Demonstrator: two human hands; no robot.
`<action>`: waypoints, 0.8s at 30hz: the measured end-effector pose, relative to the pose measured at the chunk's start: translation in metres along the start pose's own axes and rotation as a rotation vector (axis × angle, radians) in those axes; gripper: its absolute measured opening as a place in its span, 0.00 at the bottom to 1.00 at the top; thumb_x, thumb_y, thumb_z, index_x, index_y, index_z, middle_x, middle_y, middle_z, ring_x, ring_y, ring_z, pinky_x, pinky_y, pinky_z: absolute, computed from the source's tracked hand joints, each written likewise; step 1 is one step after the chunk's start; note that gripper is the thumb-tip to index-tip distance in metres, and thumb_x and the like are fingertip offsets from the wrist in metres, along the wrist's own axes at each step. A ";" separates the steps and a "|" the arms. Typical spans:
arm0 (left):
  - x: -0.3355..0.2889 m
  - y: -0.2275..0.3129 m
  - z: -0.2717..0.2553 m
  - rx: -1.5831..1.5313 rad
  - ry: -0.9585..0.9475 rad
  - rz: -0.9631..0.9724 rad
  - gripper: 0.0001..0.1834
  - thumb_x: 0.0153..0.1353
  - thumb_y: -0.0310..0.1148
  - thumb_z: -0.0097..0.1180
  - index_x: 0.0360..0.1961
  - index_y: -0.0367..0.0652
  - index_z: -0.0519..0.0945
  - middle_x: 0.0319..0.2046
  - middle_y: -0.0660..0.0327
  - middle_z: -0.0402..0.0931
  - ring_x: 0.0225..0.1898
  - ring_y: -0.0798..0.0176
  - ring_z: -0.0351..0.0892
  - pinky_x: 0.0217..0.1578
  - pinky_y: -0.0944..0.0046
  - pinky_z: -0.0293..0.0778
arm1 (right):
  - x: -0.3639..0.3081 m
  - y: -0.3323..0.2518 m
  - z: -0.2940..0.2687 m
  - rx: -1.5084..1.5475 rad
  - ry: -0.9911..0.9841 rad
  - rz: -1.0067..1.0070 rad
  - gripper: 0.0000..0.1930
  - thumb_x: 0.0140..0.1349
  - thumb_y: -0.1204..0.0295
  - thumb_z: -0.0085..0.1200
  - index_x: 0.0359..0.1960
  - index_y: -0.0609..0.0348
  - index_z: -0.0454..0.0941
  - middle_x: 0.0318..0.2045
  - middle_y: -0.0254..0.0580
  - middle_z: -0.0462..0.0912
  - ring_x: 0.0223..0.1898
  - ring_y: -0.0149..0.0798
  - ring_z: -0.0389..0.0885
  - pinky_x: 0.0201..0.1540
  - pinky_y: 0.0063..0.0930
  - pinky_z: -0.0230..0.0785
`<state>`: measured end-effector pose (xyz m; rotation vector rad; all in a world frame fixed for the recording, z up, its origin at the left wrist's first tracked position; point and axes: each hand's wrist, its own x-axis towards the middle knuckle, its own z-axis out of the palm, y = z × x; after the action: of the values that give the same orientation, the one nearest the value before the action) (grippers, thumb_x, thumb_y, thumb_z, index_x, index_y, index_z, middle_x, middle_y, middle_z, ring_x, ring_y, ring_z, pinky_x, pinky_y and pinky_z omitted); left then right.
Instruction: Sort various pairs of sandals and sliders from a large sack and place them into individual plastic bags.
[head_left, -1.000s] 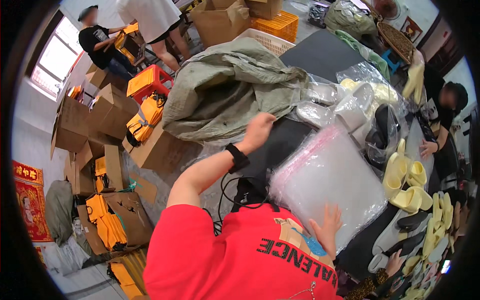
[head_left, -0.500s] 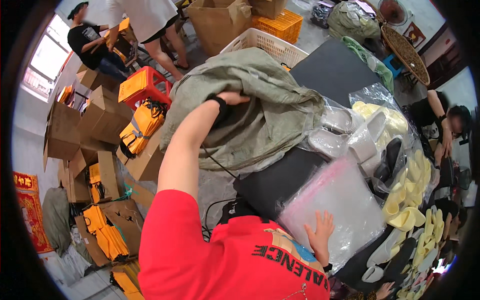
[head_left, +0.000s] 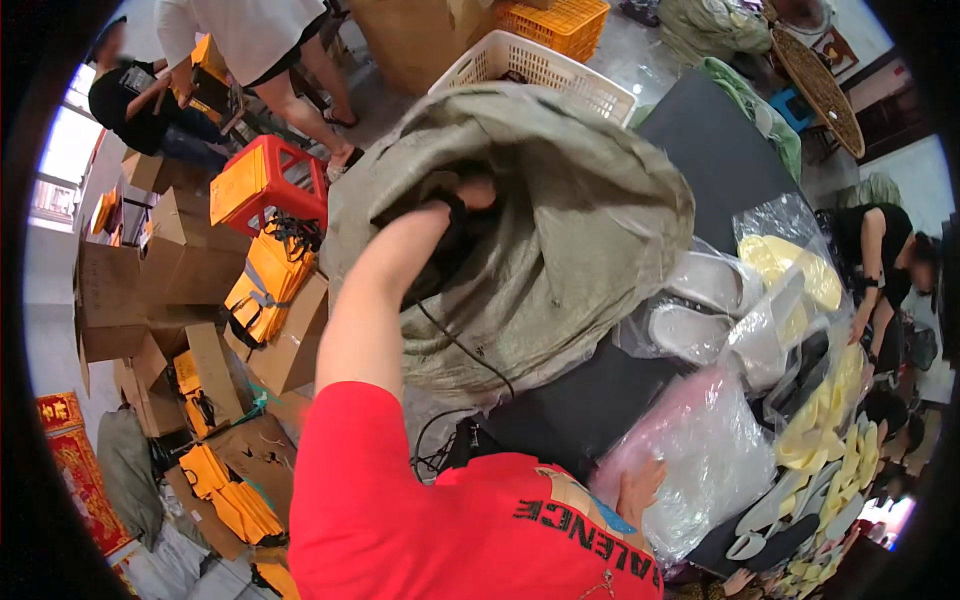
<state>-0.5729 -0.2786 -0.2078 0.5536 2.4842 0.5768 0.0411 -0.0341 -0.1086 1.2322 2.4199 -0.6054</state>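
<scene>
My left hand [head_left: 474, 192] reaches down into the mouth of a large olive-green sack [head_left: 590, 230]. Its fingers are lost in the dark inside, so what they touch does not show. My right hand [head_left: 640, 488] rests at the edge of a stack of clear plastic bags [head_left: 710, 460] with a pink strip, its visible fingers stretched out. Beyond that stack, pale grey slippers [head_left: 690, 333] lie in clear plastic on the dark tabletop [head_left: 590, 390], beside yellow slippers [head_left: 790, 262].
A cream plastic crate [head_left: 610, 100] stands behind the sack. Left are a red stool [head_left: 300, 180], cardboard boxes [head_left: 190, 250] and yellow bundles [head_left: 268, 285]. A black cable [head_left: 455, 340] hangs before the sack. Other people [head_left: 135, 100] are at the far left and right [head_left: 880, 250].
The sack's mouth now gapes wider and its cloth stands fuller, with my left hand deeper in it. My right hand has shifted to the near-left edge of the plastic bags.
</scene>
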 end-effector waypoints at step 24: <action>0.192 -0.136 0.145 0.173 0.094 -0.229 0.17 0.59 0.34 0.47 0.47 0.35 0.72 0.42 0.47 0.73 0.45 0.49 0.70 0.46 0.56 0.66 | 0.004 -0.005 0.005 -0.021 -0.263 0.217 0.38 0.56 0.41 0.40 0.65 0.41 0.46 0.66 0.53 0.38 0.67 0.52 0.32 0.61 0.61 0.36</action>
<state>-0.6756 -0.2555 -0.4635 0.3045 2.6557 0.3071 0.0352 -0.0369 -0.1131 1.2957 2.0416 -0.6318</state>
